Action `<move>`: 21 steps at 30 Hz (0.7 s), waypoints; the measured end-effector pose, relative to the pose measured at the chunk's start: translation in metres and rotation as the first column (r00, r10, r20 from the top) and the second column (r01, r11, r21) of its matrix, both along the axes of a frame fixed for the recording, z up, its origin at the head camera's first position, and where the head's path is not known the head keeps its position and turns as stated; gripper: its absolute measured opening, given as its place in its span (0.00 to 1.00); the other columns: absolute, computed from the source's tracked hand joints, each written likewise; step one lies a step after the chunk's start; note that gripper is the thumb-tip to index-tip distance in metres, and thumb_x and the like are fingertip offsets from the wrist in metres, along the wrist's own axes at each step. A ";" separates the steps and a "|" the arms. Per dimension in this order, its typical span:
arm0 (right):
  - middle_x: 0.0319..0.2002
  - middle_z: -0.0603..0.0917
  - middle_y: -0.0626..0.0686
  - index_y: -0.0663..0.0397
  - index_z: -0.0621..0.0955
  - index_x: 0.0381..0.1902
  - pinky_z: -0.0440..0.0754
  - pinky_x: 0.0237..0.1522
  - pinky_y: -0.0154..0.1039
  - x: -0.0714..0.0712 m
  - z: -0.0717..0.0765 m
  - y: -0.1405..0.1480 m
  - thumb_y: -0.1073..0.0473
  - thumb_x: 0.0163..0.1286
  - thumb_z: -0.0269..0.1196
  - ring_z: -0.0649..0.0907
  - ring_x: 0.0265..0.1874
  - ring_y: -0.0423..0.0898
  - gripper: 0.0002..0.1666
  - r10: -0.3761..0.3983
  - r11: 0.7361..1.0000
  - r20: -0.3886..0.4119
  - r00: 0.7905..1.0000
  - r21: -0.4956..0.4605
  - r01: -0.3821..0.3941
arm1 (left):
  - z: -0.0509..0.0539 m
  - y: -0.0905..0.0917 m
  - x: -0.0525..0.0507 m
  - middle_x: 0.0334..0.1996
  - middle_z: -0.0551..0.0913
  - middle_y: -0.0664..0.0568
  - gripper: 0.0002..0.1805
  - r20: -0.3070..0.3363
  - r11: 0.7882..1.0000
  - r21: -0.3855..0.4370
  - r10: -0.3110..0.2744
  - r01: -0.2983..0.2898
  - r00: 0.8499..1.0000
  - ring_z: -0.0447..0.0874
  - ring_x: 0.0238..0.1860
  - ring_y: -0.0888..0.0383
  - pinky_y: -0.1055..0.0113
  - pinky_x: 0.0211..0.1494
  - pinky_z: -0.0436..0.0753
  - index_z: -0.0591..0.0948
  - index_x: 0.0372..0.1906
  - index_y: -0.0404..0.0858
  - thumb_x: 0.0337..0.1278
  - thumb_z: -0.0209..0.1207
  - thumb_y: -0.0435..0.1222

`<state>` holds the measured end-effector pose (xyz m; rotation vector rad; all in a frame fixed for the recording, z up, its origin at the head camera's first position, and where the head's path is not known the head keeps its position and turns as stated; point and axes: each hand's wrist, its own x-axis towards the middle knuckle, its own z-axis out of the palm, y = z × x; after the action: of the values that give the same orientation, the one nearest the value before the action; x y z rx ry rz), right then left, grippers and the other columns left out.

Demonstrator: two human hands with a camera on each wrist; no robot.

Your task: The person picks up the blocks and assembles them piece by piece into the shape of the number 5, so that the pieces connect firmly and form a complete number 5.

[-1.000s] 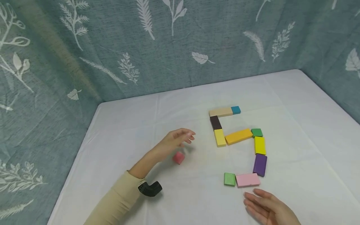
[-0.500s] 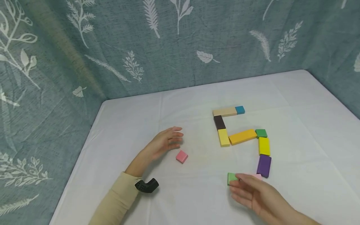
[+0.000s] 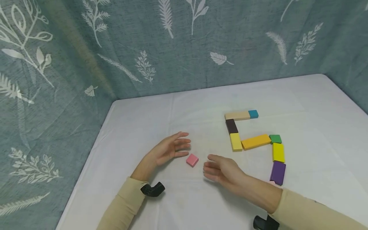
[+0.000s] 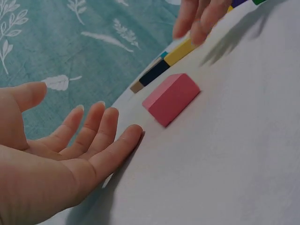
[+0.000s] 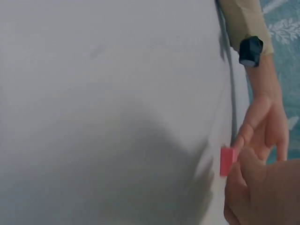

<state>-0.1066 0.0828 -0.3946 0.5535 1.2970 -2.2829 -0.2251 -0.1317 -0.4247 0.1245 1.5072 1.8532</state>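
Observation:
A small pink block (image 3: 192, 160) lies on the white cloth between my two hands. Just left of it is my left hand (image 3: 166, 150), fingers extended and holding nothing. My right hand (image 3: 227, 172) hovers to its right, fingers slightly bent and holding nothing. From the left wrist, the pink block (image 4: 173, 98) shows a gap from the fingertips of the left hand (image 4: 70, 168). In the right wrist view, the right hand (image 5: 258, 192) overlaps the left hand (image 5: 262, 122) by perspective, near the pink block (image 5: 227, 161).
Blocks form a winding line: tan (image 3: 237, 115), blue (image 3: 253, 114), dark (image 3: 231, 126), pale yellow (image 3: 235, 142), orange-yellow (image 3: 256, 142), green (image 3: 275, 138), yellow (image 3: 278, 152) and purple (image 3: 278, 172). My right forearm hides most of a pink block (image 3: 272, 183). A patterned curtain (image 3: 184, 64) borders the table.
My right hand has moved in from the lower right, passing over the light green and pink blocks at the line's end. My left hand has drawn back leftward from above the small pink block.

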 end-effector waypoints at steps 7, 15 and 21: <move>0.66 0.53 0.74 0.76 0.47 0.70 0.61 0.65 0.53 -0.007 -0.003 -0.024 0.59 0.77 0.41 0.57 0.67 0.67 0.33 -0.041 0.994 -0.016 0.999 -0.099 0.040 | -0.005 0.005 0.007 0.49 0.74 0.46 0.29 0.040 0.999 0.043 -0.010 0.008 0.999 0.75 0.53 0.52 0.58 0.63 0.71 0.57 0.69 0.27 0.75 0.39 0.44; 0.67 0.49 0.73 0.76 0.45 0.70 0.53 0.69 0.52 -0.011 -0.003 -0.031 0.61 0.76 0.40 0.53 0.68 0.66 0.33 -0.112 0.981 -0.024 0.993 -0.159 0.107 | -0.006 0.015 0.015 0.47 0.73 0.45 0.20 0.089 0.984 0.123 0.121 -0.131 0.989 0.76 0.49 0.55 0.63 0.60 0.73 0.64 0.61 0.29 0.74 0.39 0.38; 0.66 0.52 0.72 0.75 0.48 0.70 0.55 0.68 0.51 -0.020 -0.004 -0.035 0.62 0.75 0.39 0.56 0.66 0.64 0.31 -0.151 0.980 0.006 0.988 -0.133 0.151 | -0.006 0.026 0.024 0.41 0.76 0.47 0.11 0.169 0.928 0.182 0.297 -0.326 0.940 0.78 0.45 0.54 0.65 0.54 0.76 0.72 0.46 0.36 0.73 0.41 0.37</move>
<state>-0.1268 0.0482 -0.3984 0.6196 1.1285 -2.4736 -0.2014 -0.1054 -0.4308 -0.1553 1.2906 2.2229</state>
